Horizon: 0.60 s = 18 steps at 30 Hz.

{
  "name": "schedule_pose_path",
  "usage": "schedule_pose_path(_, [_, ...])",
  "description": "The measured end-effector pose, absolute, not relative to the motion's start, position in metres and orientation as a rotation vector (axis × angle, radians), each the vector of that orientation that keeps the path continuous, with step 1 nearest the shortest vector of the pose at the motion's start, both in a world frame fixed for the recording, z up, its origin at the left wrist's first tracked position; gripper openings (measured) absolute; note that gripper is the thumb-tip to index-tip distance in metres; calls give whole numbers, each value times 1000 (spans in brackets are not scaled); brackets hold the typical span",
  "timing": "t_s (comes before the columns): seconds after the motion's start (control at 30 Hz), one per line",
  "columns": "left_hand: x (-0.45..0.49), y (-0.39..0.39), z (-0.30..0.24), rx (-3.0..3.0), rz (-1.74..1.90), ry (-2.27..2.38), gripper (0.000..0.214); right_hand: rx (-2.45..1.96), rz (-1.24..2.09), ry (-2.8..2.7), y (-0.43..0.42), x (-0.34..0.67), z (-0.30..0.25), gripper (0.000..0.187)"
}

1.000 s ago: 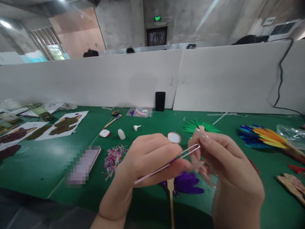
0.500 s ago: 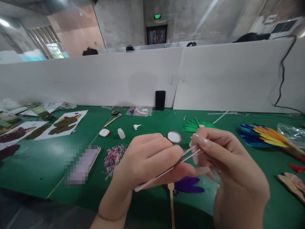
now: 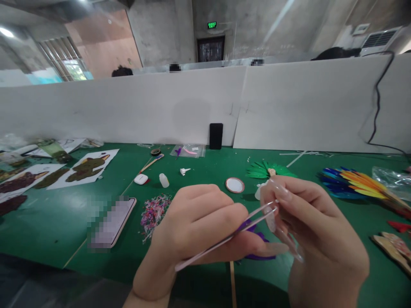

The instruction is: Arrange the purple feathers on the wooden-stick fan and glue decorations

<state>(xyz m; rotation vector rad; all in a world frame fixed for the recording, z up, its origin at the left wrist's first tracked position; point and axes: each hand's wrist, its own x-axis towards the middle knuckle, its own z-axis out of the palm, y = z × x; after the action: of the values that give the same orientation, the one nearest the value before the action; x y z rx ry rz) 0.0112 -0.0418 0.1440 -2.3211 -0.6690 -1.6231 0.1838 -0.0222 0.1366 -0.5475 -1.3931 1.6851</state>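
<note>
My left hand (image 3: pixel 202 222) is closed around a pair of pale pink tweezers (image 3: pixel 201 256), whose two tips point right and stand slightly apart. Those tips reach the fingertips of my right hand (image 3: pixel 316 222), where thumb and fingers are pinched together. A tiny pale speck shows at the pinch, too small to name. Below both hands, partly hidden, lie purple feather-like pieces (image 3: pixel 263 253) and a thin wooden stick (image 3: pixel 233 282) on the green table (image 3: pixel 109 267). A heap of small multicoloured bits (image 3: pixel 156 214) lies left of my left hand.
A phone (image 3: pixel 117 224) lies at left. Behind the hands are a small white bottle (image 3: pixel 164 180), a round white lid (image 3: pixel 235 185) and a green fan-like piece (image 3: pixel 258 170). Blue and yellow feather-like pieces (image 3: pixel 362 182) lie at right. A white partition (image 3: pixel 144 111) bounds the far edge.
Both hands have shifted slightly down, my right hand also a little to the right. The tweezers' tips are still at my right fingertips, and the left hand covers more of the purple pieces.
</note>
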Motion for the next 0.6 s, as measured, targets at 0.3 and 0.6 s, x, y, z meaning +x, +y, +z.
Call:
schedule_pose_path(0.3, [15, -39, 142, -2272, -1636, -657, 33, -621, 1666, -1415, -26, 184, 136, 37])
schedule_pose_path(0.6, [15, -40, 142, -2235, -1589, -655, 33, -708, 1492, -1505, -31, 182, 142, 33])
